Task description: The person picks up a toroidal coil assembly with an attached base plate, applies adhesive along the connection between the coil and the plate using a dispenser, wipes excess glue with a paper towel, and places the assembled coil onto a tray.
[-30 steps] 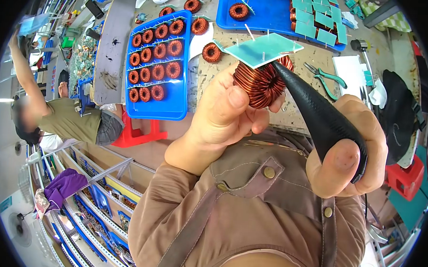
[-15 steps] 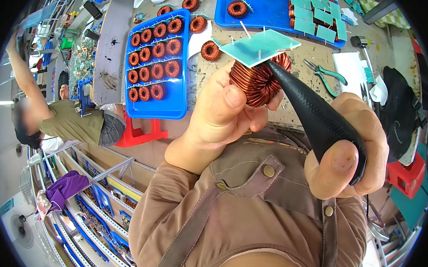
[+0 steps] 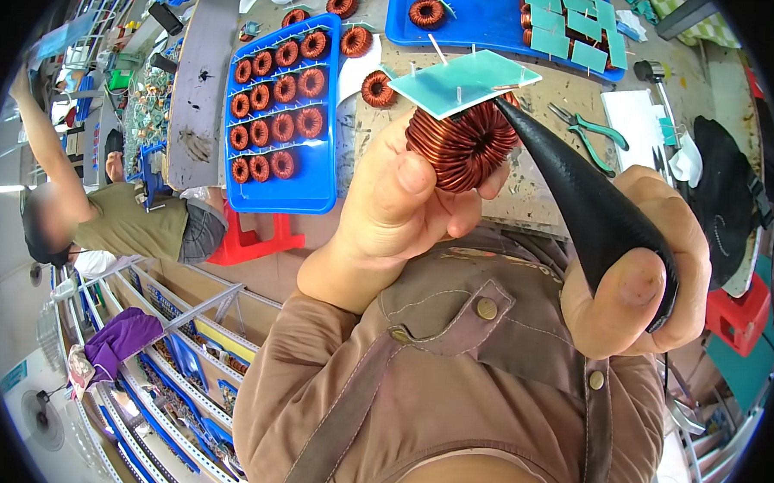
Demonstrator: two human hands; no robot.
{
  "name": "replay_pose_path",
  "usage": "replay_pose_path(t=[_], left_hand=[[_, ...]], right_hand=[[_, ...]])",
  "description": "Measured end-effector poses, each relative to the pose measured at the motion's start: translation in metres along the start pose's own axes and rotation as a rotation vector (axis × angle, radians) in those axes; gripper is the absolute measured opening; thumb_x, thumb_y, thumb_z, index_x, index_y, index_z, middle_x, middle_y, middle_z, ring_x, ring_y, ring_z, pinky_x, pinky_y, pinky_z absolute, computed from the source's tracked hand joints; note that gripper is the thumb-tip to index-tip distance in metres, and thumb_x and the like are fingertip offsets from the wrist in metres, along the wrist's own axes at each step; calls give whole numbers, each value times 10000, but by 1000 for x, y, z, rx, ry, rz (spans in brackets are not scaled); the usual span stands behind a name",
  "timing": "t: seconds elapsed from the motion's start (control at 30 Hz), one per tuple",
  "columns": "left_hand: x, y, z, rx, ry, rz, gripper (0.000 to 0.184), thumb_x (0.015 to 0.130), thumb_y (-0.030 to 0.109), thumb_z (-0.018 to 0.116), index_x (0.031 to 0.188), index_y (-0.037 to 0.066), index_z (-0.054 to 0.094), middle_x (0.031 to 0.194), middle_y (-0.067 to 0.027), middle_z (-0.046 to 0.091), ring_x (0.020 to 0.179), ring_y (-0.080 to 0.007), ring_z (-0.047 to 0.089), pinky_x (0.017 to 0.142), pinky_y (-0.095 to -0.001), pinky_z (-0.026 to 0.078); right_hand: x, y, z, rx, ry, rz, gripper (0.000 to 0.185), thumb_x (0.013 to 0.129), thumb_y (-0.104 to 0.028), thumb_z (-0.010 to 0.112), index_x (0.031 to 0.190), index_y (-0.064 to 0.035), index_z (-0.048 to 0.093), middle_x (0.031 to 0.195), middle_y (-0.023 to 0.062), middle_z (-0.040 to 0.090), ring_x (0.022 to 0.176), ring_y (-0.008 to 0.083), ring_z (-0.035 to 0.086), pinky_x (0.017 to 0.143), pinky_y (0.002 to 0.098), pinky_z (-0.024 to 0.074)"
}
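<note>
My left hand [image 3: 393, 194] is closed around a toroidal coil [image 3: 460, 150] of copper wire and holds it up above the table. A green board [image 3: 450, 82] with several upright metal pins sits on top of the coil, slightly tilted. In my right hand [image 3: 631, 291] is a black tapered tool [image 3: 579, 194], gripped at its wide end. Its narrow tip lies beside the board's lower edge at the top of the coil; whether it touches cannot be made out. Loose coils, including a nearby coil [image 3: 377, 88], lie on the table behind.
A blue tray [image 3: 325, 183] holds rows of coils at left. Another blue tray [image 3: 491, 41] at the back carries board-topped coils. Green-handled pliers [image 3: 601, 134], white paper [image 3: 630, 123] and a black bag [image 3: 721, 200] lie right. Another person [image 3: 137, 218] is at far left.
The coil and board have shifted slightly left and turned a little. My right hand and the black tool have moved slightly right, the tip staying near the board's edge.
</note>
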State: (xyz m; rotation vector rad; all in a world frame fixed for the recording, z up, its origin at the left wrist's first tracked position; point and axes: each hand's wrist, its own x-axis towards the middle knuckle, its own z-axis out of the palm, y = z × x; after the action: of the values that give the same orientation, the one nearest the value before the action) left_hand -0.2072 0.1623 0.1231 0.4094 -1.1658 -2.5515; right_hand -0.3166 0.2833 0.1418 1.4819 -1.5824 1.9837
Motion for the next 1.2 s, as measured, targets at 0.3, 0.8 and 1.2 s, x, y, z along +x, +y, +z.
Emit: replay_pose_path(t=[0.3, 0.8, 1.2], left_hand=[[-2, 0, 2, -54, 21, -40, 925, 579, 537, 692, 1248, 41, 288, 1196, -156, 376, 711, -120, 511, 383, -149, 397], [-1, 0, 0, -61, -47, -6, 869, 644, 544, 635, 1259, 44, 277, 1199, -159, 393, 677, -125, 466, 372, -150, 402], [-2, -1, -2, -95, -78, -31, 828, 648, 529, 637, 1246, 64, 304, 1139, -123, 429, 663, -121, 417, 367, -147, 379]], right_hand=[[1, 0, -1, -3, 7, 38, 328, 783, -201, 458, 597, 60, 388, 487, 108, 369, 408, 145, 332, 373, 275, 255], [-2, 1, 3, -21, 66, 46, 336, 778, -201, 462, 662, 113, 442, 504, 160, 422, 406, 155, 349, 373, 277, 266], [-2, 1, 0, 3, 41, 58, 342, 781, -207, 467, 702, 126, 457, 528, 163, 432, 421, 158, 359, 383, 283, 272]])
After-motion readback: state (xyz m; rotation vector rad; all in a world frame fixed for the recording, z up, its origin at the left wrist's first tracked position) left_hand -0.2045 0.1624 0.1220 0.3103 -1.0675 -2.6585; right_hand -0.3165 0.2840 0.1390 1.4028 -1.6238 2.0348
